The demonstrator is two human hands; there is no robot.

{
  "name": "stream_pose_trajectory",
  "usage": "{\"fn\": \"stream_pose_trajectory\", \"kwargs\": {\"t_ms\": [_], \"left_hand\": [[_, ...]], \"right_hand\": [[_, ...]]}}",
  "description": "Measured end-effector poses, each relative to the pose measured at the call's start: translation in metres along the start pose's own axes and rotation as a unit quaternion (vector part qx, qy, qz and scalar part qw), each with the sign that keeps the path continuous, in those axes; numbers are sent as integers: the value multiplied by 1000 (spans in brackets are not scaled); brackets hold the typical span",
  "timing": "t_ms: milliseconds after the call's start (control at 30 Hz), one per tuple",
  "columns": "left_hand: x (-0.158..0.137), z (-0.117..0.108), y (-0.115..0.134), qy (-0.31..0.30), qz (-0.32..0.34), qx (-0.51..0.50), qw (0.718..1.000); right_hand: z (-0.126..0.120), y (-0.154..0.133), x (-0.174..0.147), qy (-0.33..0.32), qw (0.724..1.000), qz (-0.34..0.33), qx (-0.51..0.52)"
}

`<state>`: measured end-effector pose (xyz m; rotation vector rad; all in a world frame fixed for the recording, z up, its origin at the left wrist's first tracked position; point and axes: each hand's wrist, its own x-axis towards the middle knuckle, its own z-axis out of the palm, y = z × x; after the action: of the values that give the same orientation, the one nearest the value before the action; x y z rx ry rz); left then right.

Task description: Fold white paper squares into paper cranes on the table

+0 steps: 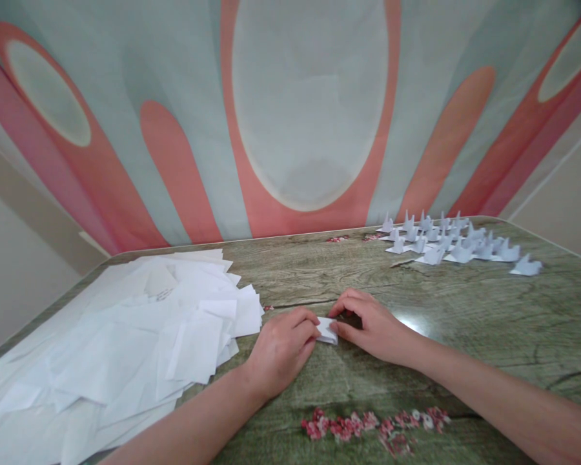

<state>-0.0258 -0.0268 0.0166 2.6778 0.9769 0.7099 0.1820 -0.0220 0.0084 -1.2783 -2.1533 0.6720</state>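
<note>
Between my two hands, near the middle of the table, is a small folded piece of white paper (326, 330). My left hand (286, 345) is closed on its left side, with thumb and fingers pressed together at the edge. My right hand (370, 323) pinches the right side between thumb and bent fingers. The paper lies low, at or just above the tabletop; I cannot tell whether it touches. Its lower edge shows more than one layer. Parts of the paper are hidden under the fingertips.
A wide, loose pile of white paper sheets (121, 349) covers the table's left side. Several folded white paper cranes (459, 248) stand in rows at the back right. The wood-grain table (465, 310) has a printed pink flower pattern (353, 426). Behind it hangs a patterned backdrop (310, 223).
</note>
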Motion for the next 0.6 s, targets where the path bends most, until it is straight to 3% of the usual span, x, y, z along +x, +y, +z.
{"fn": "stream_pose_trajectory", "kwargs": {"t_ms": [267,467,600], "left_hand": [[-1,-2,3,17,29,6,999],[-2,-2,3,31,39,9,999],[-3,-2,4,51,55,8,997]], "right_hand": [[-1,-9,-1,-14,998,26,53],[4,-8,-2,26,992,62,110],[3,-10,-2,7,984,67,163]]}}
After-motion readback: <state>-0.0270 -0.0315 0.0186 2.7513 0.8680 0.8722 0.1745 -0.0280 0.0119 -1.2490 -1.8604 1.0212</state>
